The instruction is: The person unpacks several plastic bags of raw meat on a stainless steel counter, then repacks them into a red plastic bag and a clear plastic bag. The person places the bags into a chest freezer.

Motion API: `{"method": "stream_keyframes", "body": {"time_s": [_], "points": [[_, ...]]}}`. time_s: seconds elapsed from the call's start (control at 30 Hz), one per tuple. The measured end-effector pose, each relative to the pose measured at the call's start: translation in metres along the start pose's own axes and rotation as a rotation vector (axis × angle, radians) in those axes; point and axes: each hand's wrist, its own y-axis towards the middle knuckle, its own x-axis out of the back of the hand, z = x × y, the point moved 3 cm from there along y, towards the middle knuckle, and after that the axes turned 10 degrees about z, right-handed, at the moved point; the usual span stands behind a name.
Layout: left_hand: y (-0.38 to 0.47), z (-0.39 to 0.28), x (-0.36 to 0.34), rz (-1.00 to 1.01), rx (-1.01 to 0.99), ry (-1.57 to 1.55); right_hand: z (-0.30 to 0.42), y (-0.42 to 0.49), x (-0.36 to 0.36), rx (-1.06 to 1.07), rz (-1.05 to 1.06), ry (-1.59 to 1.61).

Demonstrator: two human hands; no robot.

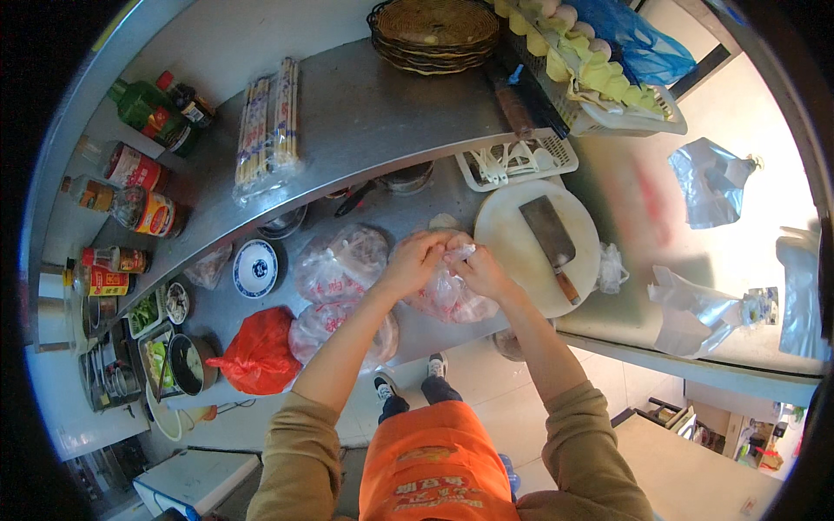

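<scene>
Both my hands meet over a clear plastic bag (449, 296) with red print, which rests on the steel counter (391, 211). My left hand (422, 253) and my right hand (479, 266) pinch its gathered, twisted neck between the fingers. What the bag holds is blurred by the plastic. To its left sit two more filled plastic bags, one farther back (342, 260) and one in front (345, 332), partly behind my left forearm. Right of my hands, a cleaver (548, 225) with a wooden handle lies flat on a round white cutting board (502, 260).
A red plastic bag (260, 352), a blue-and-white bowl (255, 268) and a dark pot (190, 366) stand along the left. Overhead, a steel shelf (365, 104) carries bottles, wrapped chopsticks (268, 124) and woven baskets (436, 36). A basket of white spoons (515, 163) sits behind the board.
</scene>
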Motion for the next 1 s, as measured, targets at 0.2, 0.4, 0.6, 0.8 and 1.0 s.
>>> {"method": "stream_keyframes", "body": {"time_s": [0.2,0.4,0.6,0.8,1.0], "points": [[0.003,0.018,0.031,0.088,0.022,0.303,-0.022,0.003,0.01,-0.053,0.109,0.23],[-0.047,-0.021,-0.005,0.153,-0.135,0.426,-0.02,-0.001,0.023,-0.297,0.08,0.417],[0.014,-0.001,-0.017,-0.008,-0.042,-0.197,0.019,-0.003,0.028,0.023,-0.048,-0.229],[0.054,0.028,-0.021,0.352,0.052,-0.222,0.022,0.0,0.037,0.364,-0.136,-0.762],[0.048,0.034,-0.013,0.299,-0.035,-0.06,0.006,-0.018,0.045,0.283,-0.235,-0.571]]}}
